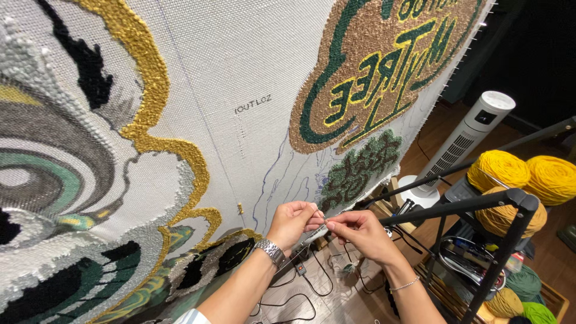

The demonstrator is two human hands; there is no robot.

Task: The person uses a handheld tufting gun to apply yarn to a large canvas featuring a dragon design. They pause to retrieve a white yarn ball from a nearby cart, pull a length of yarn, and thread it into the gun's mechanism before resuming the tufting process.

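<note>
1. Two hands meet just below the stretched tufting cloth (240, 72), which fills the upper left with gold, grey and green pile.
2. The left hand (292, 221), a metal watch (270, 251) on its wrist, is curled shut, pinching one end of a thin silvery tool (316, 233) below the cloth's lower edge.
3. The right hand (359, 231) closes thumb and forefinger on the tool's other end, touching the left hand's fingers.
4. A black metal stand (504, 240) rises right of the cloth.
5. Yellow yarn cones (528, 174) sit beyond the stand, farthest right of the cloth; a white tower fan (468, 141) stands behind.
</note>
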